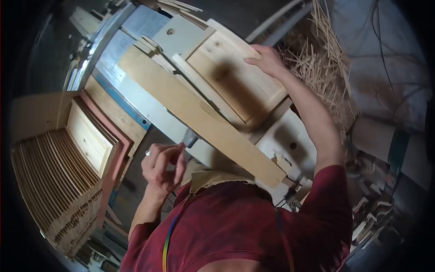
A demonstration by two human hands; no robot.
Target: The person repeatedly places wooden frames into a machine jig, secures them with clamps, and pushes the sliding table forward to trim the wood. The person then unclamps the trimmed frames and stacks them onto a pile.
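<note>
A pale wooden panel (235, 75) with a raised frame around its recessed middle lies on the machine table. My right hand (267, 61) grips its far right edge, with the thumb over the top face. To the left of the panel, a long tan fence board (195, 113) runs diagonally across the machine. My left hand (159, 167), wearing a ring, is on the near side of that board, fingers curled and fingertips pinched together. Those fingertips are close to a small grey knob (190, 138); whether they touch it or hold something small is hidden.
Many framed panels (54, 177) stand in a tight row at the left, beside a light-faced panel (89, 138). Thin wood offcuts (317, 68) are heaped behind my right arm. The metal machine bed (113, 54) extends to the upper left. Scraps (376, 217) lie at lower right.
</note>
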